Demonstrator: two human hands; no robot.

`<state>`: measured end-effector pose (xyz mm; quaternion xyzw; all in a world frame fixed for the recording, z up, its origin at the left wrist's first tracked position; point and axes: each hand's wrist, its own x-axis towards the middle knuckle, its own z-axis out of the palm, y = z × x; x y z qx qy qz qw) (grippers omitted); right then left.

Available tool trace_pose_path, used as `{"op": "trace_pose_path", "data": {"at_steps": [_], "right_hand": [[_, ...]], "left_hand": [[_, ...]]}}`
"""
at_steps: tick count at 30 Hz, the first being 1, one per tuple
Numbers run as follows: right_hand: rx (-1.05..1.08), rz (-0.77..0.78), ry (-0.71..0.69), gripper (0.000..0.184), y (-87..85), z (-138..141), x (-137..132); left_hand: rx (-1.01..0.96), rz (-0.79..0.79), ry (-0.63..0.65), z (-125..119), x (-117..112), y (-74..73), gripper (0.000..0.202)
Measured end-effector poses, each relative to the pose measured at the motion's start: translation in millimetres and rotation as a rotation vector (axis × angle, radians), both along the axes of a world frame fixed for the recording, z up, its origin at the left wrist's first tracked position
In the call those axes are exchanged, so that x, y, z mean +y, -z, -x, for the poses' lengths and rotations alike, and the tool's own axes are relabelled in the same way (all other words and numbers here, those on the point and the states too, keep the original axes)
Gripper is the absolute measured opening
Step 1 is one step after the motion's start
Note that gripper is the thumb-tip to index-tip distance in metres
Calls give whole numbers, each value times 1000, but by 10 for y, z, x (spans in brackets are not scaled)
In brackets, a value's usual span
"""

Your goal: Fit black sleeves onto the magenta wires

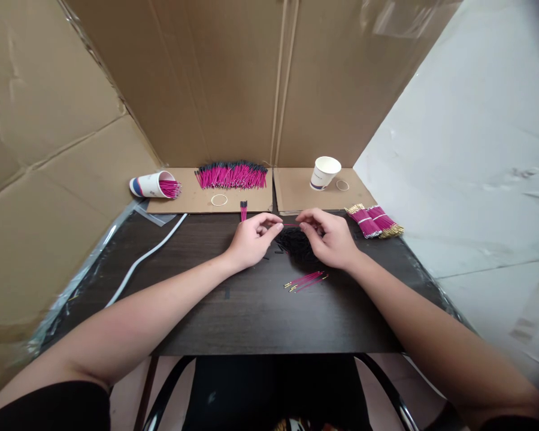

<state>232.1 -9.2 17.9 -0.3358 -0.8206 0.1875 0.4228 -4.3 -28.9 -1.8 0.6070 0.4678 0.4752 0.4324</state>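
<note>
A few gold-tipped pink wires [309, 278] lay nearest, uncapped, as the left hand [253, 240] and right hand [330, 238] pinched one thin pink strand [291, 225] above loose black tubes [299, 244]; beyond, tied bundles [363, 221] looked unstarted, a black-ended heap [232, 176] finished.

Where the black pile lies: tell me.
In the head view, the black pile lies just right of centre on the dark table, partly hidden by the right hand, beyond the loose pink rods.

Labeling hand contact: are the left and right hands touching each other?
Apart. The head view shows a gap between the fingertips of the left hand and right hand, with a pink wire across it.
</note>
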Motion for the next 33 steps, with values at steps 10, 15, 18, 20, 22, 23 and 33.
{"op": "trace_pose_path", "data": {"at_steps": [10,15,18,20,22,23,33], "right_hand": [[-3,-1,-7,8,6,7,-4],[3,16,-8,8,4,4,-8],[41,55,-7,8,13,6,-12],[128,129,-3,9,25,23,-19],[272,239,-2,14,39,57,-34],[352,298,-3,18,46,80,-46],[568,662,-98,50,64,303,-263]], "left_hand": [[-12,0,24,-5,3,-7,29],[-18,0,27,-6,4,4,30],[-41,18,6,2,5,-8,33],[-87,55,-8,11,3,-33,38],[-147,111,5,17,-3,-64,43],[-174,137,21,16,-8,-78,43],[-274,182,80,-21,-81,-171,42]]}}
